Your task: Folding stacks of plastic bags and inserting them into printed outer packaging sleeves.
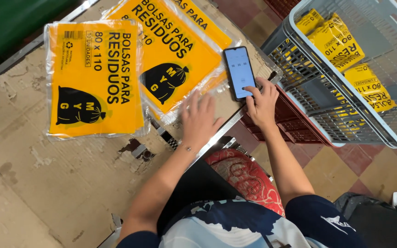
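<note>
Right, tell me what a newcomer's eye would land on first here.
The bright yellow packets with black bag drawings, lying flat on the worn cardboard-covered table, catch the eye first. Next comes the phone at the table's edge, its lit screen touched by the right hand, while the left hand rests flat beside it on the packets. At the right, a grey plastic crate holds more yellow packets.
</note>
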